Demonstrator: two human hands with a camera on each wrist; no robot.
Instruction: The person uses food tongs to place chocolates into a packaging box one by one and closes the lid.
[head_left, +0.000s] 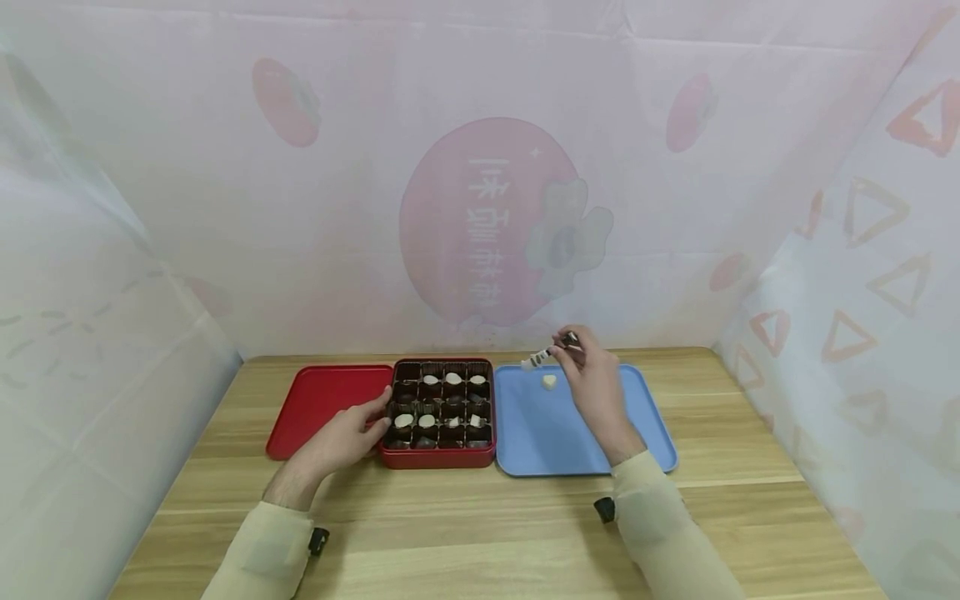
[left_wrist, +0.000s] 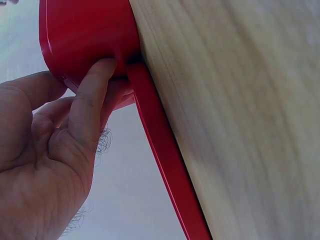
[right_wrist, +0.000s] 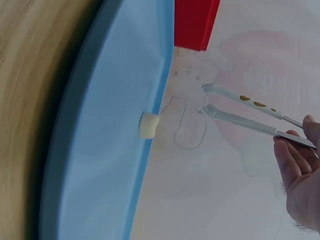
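Note:
My left hand (head_left: 341, 437) rests against the left side of a red tin box (head_left: 438, 459). In the left wrist view its fingers (left_wrist: 91, 95) touch the outer wall of the box. The box has dark compartments, several with pale or dark chocolates. My right hand (head_left: 596, 387) holds small white-ended tongs (head_left: 536, 359) above the back of a blue tray (head_left: 540, 437). Seen from the right wrist, the tong arms stand apart with nothing between their tips. One cream-coloured chocolate (head_left: 550, 382) lies on the tray, below the tongs.
A red lid (head_left: 330, 408) lies flat to the left of the box, against it. The blue tray sits close at the box's right side. Everything stands on a wooden table (head_left: 465, 533), with printed cloth walls (head_left: 345, 208) behind and at both sides.

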